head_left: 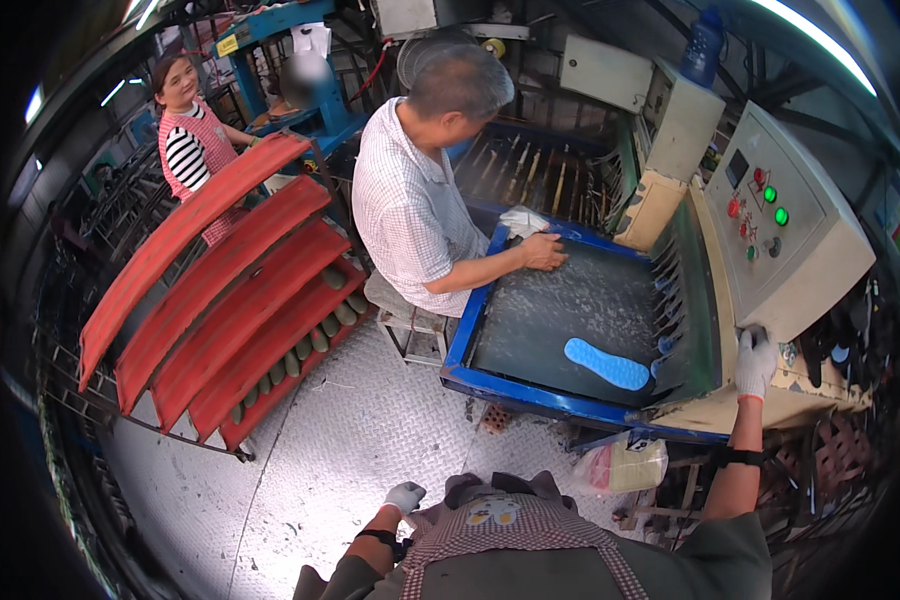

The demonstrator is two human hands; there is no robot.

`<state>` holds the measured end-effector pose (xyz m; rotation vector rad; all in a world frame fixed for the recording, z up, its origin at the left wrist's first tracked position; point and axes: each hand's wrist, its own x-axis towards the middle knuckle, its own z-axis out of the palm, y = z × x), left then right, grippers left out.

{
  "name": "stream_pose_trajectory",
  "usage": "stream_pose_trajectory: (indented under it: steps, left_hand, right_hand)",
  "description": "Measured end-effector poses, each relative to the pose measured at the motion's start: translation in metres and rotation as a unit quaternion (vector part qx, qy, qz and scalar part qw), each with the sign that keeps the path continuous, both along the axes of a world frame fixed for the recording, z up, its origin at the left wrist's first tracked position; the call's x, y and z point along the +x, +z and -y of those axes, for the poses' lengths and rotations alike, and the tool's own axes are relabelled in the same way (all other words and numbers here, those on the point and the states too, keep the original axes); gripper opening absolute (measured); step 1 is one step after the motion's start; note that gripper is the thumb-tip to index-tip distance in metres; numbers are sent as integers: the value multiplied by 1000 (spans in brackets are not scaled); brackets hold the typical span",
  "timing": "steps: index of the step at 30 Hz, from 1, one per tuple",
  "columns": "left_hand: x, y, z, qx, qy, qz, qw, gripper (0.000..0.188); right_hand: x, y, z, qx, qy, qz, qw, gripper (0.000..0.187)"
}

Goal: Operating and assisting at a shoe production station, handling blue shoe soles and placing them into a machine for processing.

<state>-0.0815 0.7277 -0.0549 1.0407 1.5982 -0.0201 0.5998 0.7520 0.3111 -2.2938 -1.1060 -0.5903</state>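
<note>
The bright-blue, sole-shaped piece (606, 364) lies on the dark, blue-framed worktop (540, 320), left of the nearer, white-gloved right hand (756, 362), long axis slanting roughly toward it. Right grip: cannot tell. White-gloved left hand (405, 497), well apart: curled, no hold visible, closure unclear.

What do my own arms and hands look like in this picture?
Your left hand and right hand both wear pale fabric gloves; the right one's cuff has an orange edge. A black band circles each forearm, and your sleeves are short and dark grey-green.
</note>
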Motion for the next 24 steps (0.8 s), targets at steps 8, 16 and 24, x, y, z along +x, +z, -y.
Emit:
stream_pose_trajectory:
  steps: [8,16,24]
  left_hand:
    - [1,-2,-1,5,0,10,1000,38]
    - [0,-3,-1,-5,12,13,1000,36]
    - [8,3,-7,-9,29,22,999,33]
  right_hand:
    - [-3,2,4,-5,-5,4,1000,24]
    - [-15,9,1,10,-11,-13,1000,22]
    - [-9,6,2,5,-23,-22,999,23]
